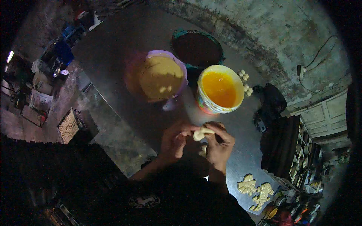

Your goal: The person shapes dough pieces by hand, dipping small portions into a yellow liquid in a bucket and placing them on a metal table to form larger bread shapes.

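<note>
Dough piece (202,133) half-hidden between hands (196,141), forearms shadowed

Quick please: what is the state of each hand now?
Left hand: closed, pinching the dough piece.
Right hand: closed, holding the same dough piece.

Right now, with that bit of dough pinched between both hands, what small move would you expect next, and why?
Probably a final pinch to close the dough piece, then setting it down with the shaped pieces at the lower right of the metal table. Both the left hand and the right hand grip it by the fingertips above the table, and finished pieces already lie grouped there.
</note>
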The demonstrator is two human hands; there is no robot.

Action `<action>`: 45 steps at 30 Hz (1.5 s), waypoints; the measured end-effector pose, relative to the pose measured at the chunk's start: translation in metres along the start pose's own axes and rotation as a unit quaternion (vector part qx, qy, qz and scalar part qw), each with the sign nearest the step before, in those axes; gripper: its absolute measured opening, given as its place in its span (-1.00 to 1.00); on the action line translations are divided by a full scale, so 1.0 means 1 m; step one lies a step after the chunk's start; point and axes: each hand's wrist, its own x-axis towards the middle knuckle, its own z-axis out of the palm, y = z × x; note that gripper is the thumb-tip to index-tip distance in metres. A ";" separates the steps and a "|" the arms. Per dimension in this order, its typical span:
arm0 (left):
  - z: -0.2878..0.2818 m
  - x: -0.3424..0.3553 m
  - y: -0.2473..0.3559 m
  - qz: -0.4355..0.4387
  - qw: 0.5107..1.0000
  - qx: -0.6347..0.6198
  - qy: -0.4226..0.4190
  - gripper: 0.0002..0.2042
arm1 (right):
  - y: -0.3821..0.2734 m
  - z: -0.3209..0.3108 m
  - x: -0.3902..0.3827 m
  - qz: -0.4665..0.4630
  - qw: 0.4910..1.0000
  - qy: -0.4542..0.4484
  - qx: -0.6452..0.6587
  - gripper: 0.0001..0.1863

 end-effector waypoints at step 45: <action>-0.125 0.164 -0.004 -0.223 0.964 -0.144 0.019 -0.69 | 0.035 0.141 0.196 0.291 0.939 -0.151 0.109 -0.68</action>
